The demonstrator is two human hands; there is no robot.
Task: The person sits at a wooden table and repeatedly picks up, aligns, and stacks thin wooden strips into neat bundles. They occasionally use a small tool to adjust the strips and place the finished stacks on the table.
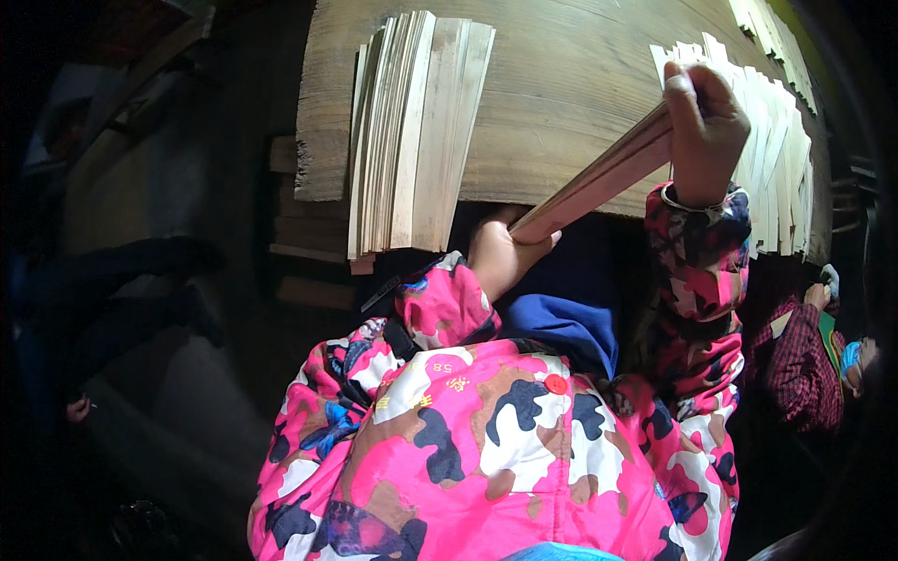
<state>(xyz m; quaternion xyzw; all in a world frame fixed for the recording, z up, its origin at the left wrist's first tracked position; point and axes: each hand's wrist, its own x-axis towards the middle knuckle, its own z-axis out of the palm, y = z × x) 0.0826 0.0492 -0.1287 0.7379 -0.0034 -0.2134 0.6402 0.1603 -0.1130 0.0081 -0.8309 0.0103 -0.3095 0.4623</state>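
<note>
My left hand (508,249) grips the near end of a bundle of thin, flat wooden strips (596,179), its thumb along the lower side. The bundle slants up to the right across the front edge of the wooden table. At its far end my right hand (707,130) is closed in a fist, covering the strip ends, so the exact hold there is partly hidden. Behind and right of that hand lies a spread pile of pale wooden strips (779,161). Left of my left hand, a neat stack of strips (414,133) overhangs the table edge.
The wooden table (554,84) has a rough left edge. More pale strips (775,45) lie at its far right. Wooden pieces (312,231) sit low at left. A co-worker (807,365) in a checked sleeve is at right; another person's hand (78,409) shows in the dark left.
</note>
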